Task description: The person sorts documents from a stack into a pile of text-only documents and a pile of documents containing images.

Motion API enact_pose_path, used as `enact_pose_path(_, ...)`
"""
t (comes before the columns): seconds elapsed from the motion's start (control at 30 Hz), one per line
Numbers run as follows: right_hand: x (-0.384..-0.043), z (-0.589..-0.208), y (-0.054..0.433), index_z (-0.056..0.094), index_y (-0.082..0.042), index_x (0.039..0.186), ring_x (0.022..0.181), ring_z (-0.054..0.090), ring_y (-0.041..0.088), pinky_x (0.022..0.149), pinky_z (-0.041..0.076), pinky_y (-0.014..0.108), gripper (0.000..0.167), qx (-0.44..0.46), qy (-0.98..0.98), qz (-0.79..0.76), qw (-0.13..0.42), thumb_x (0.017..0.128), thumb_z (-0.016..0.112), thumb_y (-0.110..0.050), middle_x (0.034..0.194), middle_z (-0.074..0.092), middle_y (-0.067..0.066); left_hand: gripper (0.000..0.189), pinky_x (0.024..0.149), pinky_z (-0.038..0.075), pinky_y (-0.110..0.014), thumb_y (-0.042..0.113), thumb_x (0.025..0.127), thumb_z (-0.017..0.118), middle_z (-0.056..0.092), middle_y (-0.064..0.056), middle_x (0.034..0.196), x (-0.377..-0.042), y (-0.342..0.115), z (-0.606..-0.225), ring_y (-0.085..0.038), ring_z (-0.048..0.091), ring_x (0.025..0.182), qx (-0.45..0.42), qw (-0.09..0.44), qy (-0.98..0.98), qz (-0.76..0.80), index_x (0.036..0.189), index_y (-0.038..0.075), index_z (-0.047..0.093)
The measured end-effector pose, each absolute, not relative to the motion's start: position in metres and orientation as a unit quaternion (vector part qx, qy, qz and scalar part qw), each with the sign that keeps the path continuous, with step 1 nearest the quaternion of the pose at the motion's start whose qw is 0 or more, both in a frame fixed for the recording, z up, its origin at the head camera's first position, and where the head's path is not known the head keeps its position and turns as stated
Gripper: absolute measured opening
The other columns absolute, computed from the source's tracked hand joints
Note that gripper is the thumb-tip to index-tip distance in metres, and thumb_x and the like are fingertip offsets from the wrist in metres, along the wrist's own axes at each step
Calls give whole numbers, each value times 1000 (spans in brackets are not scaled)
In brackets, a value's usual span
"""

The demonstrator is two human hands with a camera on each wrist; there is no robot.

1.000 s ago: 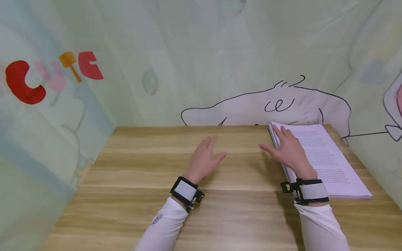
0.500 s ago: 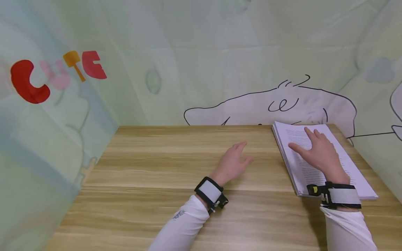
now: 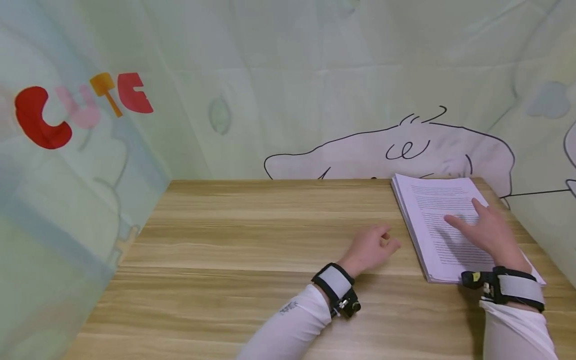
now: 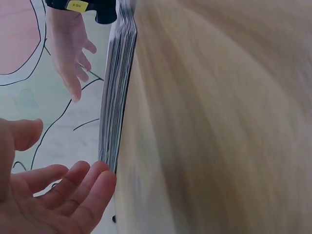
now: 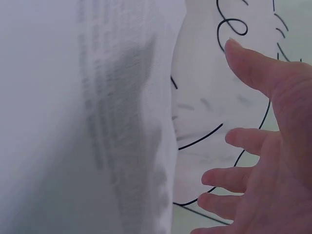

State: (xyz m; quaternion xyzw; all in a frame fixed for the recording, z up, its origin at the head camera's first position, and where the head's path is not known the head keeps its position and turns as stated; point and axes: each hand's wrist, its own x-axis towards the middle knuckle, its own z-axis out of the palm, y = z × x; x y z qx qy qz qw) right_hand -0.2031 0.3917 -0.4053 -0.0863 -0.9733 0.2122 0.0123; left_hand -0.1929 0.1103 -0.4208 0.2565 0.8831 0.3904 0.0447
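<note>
A thick stack of printed white paper lies at the right of the wooden table, text side up. My right hand is over the right part of the stack with thumb and fingers spread, holding nothing. In the right wrist view the right hand shows its fingers apart from the printed sheet. Left of the stack, my left hand is low over the table, fingers slightly bent. The left wrist view shows the layered edge of the stack beyond the left hand, which grips nothing.
The wooden table reaches back to a printed cloth backdrop with cartoon line drawings. Coloured letters mark the cloth on the left. Each wrist wears a strapped camera band.
Both hands have moved right and nearer to the body. The left hand has come closer to the stack and its fingers have bent more. The stack stays in place on the table.
</note>
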Motion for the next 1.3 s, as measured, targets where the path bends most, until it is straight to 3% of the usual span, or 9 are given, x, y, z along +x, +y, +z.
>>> enact_pose_path(0.2,-199,-412,408,1,13,137,118,11,63,87,18,71,101,-98,-970,220,-23,85,43,-62,132,9,47,44,72,41,-11,36,87,58,65,8,98,-187,131,-428,1,56,87,225,105,856,454,122,9,58)
enact_pose_path(0.43,-196,-414,415,4,16,136,116,13,63,87,20,69,97,-109,-965,230,-68,87,37,-61,131,10,46,41,59,48,-18,24,86,63,66,0,80,-180,148,-432,-8,61,60,144,194,794,558,122,5,56)
enact_pose_path(0.53,-196,-415,416,6,17,135,115,15,63,87,21,68,96,-120,-963,231,-70,87,36,-61,131,11,46,35,53,49,-20,21,86,62,64,-2,71,-180,155,-435,-12,61,56,121,220,770,586,117,4,60)
enact_pose_path(0.87,-196,-415,414,7,13,138,115,18,62,86,23,68,97,-167,-956,233,-63,86,35,-64,133,13,44,21,50,50,-23,18,86,62,59,-3,60,-176,174,-437,-10,54,47,76,224,749,618,102,4,66)
enact_pose_path(1.1,-199,-412,404,13,14,136,116,20,61,87,22,68,92,-144,-963,225,-20,88,37,-60,131,19,45,12,48,50,-25,16,85,62,58,-1,60,-177,173,-438,-16,58,48,83,208,742,632,84,5,65)
enact_pose_path(1.3,-205,-413,387,18,14,136,115,22,61,87,23,68,86,-121,-968,221,-8,90,38,-55,129,23,44,12,50,52,-28,7,88,52,62,-1,69,-182,170,-444,-19,63,56,74,209,708,671,95,7,62)
